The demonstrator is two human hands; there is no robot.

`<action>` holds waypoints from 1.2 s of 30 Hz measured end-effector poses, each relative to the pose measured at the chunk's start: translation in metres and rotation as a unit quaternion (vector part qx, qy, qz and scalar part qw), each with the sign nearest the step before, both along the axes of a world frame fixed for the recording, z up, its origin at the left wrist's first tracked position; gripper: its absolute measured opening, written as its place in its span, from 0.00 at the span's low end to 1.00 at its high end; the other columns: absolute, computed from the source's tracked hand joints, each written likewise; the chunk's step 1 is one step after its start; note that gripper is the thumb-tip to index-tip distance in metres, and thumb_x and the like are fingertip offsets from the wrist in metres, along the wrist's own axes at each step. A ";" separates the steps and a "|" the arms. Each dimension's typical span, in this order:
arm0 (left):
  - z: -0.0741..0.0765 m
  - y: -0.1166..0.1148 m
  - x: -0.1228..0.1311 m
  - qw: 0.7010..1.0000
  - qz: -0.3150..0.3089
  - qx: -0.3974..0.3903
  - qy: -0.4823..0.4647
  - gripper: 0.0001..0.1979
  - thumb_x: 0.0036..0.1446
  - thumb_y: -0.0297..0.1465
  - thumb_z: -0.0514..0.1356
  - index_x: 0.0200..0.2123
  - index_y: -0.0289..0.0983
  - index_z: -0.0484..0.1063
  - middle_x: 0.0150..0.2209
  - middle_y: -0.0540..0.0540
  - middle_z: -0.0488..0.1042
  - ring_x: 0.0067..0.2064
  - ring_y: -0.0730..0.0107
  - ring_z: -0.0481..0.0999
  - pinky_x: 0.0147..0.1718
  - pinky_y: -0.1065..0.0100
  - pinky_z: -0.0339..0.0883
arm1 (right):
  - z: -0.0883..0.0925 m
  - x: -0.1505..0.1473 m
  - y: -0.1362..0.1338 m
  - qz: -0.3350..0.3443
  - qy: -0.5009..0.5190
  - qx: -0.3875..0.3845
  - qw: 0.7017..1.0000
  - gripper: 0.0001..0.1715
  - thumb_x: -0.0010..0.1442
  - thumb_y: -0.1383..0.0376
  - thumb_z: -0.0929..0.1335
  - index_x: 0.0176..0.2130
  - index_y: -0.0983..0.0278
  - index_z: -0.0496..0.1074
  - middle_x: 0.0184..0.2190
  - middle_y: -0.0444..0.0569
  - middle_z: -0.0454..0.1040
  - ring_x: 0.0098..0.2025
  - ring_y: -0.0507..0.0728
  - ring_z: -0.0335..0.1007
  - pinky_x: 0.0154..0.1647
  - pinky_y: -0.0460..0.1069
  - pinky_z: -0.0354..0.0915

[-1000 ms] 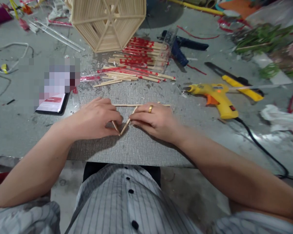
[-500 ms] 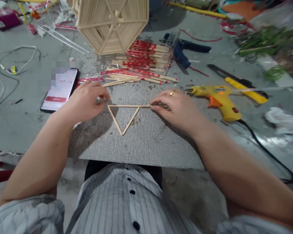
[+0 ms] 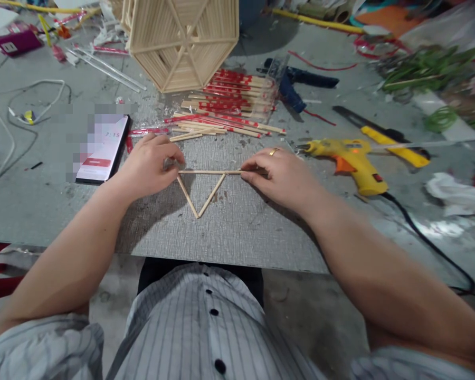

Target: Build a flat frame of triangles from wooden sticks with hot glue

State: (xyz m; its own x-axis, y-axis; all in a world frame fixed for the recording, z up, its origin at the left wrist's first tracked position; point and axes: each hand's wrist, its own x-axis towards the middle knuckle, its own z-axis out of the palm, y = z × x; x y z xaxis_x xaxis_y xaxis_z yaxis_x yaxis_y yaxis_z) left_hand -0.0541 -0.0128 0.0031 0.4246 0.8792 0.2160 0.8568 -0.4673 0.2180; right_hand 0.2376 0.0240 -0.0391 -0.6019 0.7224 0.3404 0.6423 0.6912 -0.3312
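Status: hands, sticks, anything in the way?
Left hand at left end of long stick; right hand pinching its right side. Two shorter sticks form V, tip toward body. Glue gun near right hand, not between hands.

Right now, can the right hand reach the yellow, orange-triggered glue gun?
Likely yes: the glue gun lies beside the right hand, nothing visibly between, though that hand pinches a thin pale wooden stick.

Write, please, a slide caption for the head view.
Left hand and right hand at a stick triangle, yellow glue gun at right.
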 end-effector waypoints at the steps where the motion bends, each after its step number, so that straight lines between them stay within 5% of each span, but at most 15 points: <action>1: -0.001 -0.001 0.003 1.000 -0.006 0.008 -0.003 0.09 0.55 0.29 0.55 0.35 0.36 0.76 0.37 0.44 0.76 0.41 0.62 0.72 0.49 0.58 0.66 | 0.001 0.000 0.000 -0.003 -0.002 -0.002 1.000 0.06 0.62 0.61 0.68 0.35 0.59 0.76 0.34 0.52 0.77 0.39 0.62 0.72 0.40 0.57 0.66; 11: -0.004 0.000 0.008 0.997 -0.021 0.043 -0.062 0.09 0.57 0.34 0.55 0.30 0.38 0.74 0.35 0.45 0.76 0.40 0.61 0.72 0.48 0.55 0.65 | 0.007 0.000 0.001 -0.030 0.002 -0.012 0.999 0.05 0.61 0.61 0.69 0.35 0.59 0.75 0.36 0.52 0.77 0.43 0.63 0.73 0.44 0.59 0.67; 17: -0.007 0.008 -0.002 0.989 0.051 0.055 -0.124 0.06 0.54 0.33 0.57 0.29 0.38 0.72 0.34 0.48 0.74 0.40 0.64 0.70 0.48 0.54 0.64 | 0.033 0.016 0.007 -0.149 0.050 0.017 0.987 0.05 0.61 0.63 0.68 0.35 0.58 0.75 0.36 0.50 0.78 0.41 0.60 0.73 0.44 0.55 0.67; 23: -0.011 0.014 -0.007 0.986 0.092 0.056 -0.126 0.07 0.56 0.34 0.57 0.30 0.38 0.72 0.33 0.48 0.72 0.40 0.65 0.67 0.46 0.54 0.63 | 0.073 0.050 0.006 -0.415 -0.026 0.019 0.909 0.12 0.61 0.64 0.67 0.42 0.67 0.79 0.40 0.57 0.79 0.40 0.59 0.72 0.48 0.55 0.64; 27: -0.015 0.016 -0.012 0.986 0.085 0.082 -0.121 0.10 0.59 0.36 0.57 0.31 0.38 0.72 0.34 0.49 0.72 0.41 0.66 0.66 0.45 0.56 0.63 | 0.083 0.073 0.004 -0.523 -0.147 -0.097 0.834 0.18 0.62 0.55 0.67 0.44 0.63 0.79 0.42 0.58 0.78 0.42 0.62 0.71 0.43 0.56 0.64; 30: -0.019 0.017 -0.017 0.982 0.075 0.109 -0.138 0.12 0.62 0.39 0.56 0.32 0.38 0.72 0.34 0.51 0.72 0.41 0.69 0.65 0.45 0.58 0.62 | 0.079 0.082 0.006 -0.517 -0.213 -0.203 0.804 0.26 0.62 0.46 0.64 0.48 0.61 0.78 0.48 0.59 0.76 0.43 0.64 0.70 0.40 0.56 0.63; 36: -0.020 0.019 -0.022 0.978 0.087 0.110 -0.158 0.12 0.62 0.39 0.55 0.32 0.38 0.72 0.35 0.53 0.72 0.41 0.72 0.64 0.45 0.59 0.61 | 0.059 0.101 0.018 -0.476 -0.217 -0.243 0.817 0.28 0.59 0.43 0.66 0.48 0.58 0.77 0.46 0.55 0.77 0.36 0.59 0.68 0.36 0.53 0.60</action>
